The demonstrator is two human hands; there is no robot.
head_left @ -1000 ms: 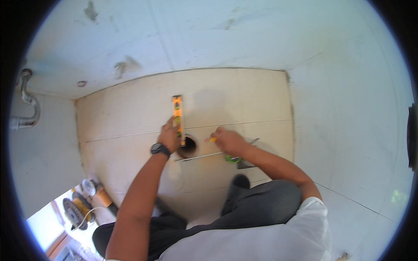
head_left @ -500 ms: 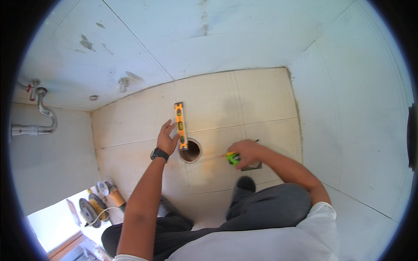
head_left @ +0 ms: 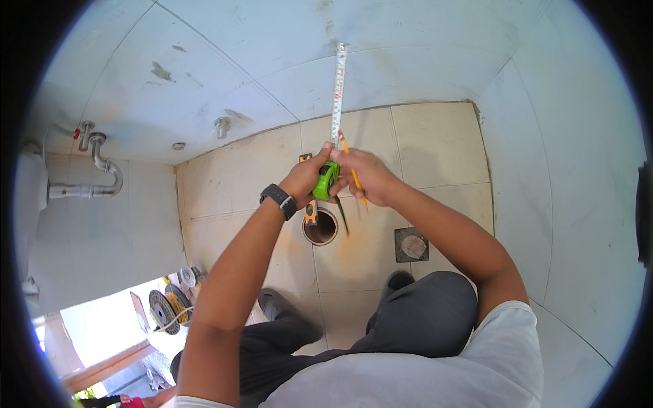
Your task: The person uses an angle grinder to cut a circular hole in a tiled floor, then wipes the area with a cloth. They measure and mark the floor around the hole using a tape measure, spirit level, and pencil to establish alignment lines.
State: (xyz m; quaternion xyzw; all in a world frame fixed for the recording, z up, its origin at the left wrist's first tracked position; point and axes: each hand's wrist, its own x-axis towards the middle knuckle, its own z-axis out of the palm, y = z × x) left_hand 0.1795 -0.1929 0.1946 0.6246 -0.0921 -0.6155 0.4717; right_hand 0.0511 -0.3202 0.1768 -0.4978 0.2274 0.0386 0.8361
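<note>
My left hand (head_left: 304, 180), with a dark watch on its wrist, is closed around a green tape measure (head_left: 328, 179). The tape's white blade (head_left: 339, 85) is drawn out away from me, its far end reaching up over the wall area. A black strap hangs from the case. My right hand (head_left: 366, 175) is closed on a yellow pencil (head_left: 354, 178) and is close against the case and the near part of the blade. Below my left hand, an orange spirit level (head_left: 311, 215) lies on the floor, partly hidden, one end at the rim of a round pipe hole (head_left: 311, 239).
A square floor drain (head_left: 403, 253) lies at the right. On the left are a chrome drain pipe (head_left: 109, 168), a valve (head_left: 85, 134) and a capped wall outlet (head_left: 222, 127). A cable reel (head_left: 162, 307) stands lower left, with part of another person (head_left: 136, 401) at the edge.
The tape measure has passed from my right hand to my left, and its blade is now drawn out. My left hand has left the level. A pencil now shows clearly in my right hand.
</note>
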